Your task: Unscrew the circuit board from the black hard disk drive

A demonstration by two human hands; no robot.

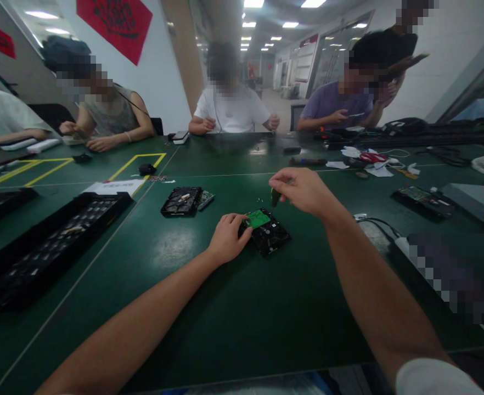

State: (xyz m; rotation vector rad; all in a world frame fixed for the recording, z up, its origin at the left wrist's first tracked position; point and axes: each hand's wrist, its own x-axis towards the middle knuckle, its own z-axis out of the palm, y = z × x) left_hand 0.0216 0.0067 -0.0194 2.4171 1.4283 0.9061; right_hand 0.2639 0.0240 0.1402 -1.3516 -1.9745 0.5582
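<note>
Currently, the black drive (273, 240) lies beside the left hand (229, 237), thumb and fingers apart on its edge; the right hand (302, 192), raised above, pinches a screwdriver (275, 198) pointing down.

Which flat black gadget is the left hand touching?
The left hand touches the middle gadget, with the bright green board; the left gadget and right gadget have no hand on them.
</note>
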